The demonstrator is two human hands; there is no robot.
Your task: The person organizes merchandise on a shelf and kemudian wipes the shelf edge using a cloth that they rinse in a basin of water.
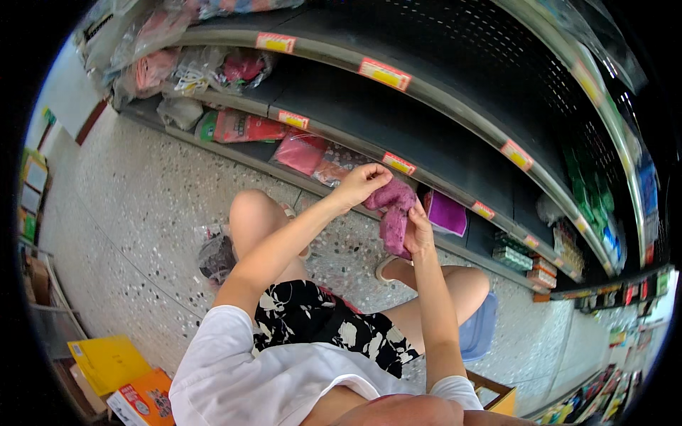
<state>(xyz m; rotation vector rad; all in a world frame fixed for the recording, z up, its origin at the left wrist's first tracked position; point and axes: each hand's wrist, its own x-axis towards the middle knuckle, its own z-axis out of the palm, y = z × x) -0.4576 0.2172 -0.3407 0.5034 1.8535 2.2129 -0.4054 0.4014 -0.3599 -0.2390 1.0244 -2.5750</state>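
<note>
A fuzzy pink-purple knitted item, perhaps a sock or glove, is held up between my two hands in front of the bottom shelf. My left hand pinches its upper left edge between thumb and fingers. Around its right side, the fingers of my right hand are closed. Behind the item, on the bottom shelf, lie a pink folded cloth in clear wrap, a patterned packet and a bright purple packet.
Black metal shelves with price tags curve across the front. Bagged goods fill their left end; small boxes stand lower right. On the floor are a dark plastic-wrapped bundle, a blue plastic bin, and a yellow folder beside an orange box.
</note>
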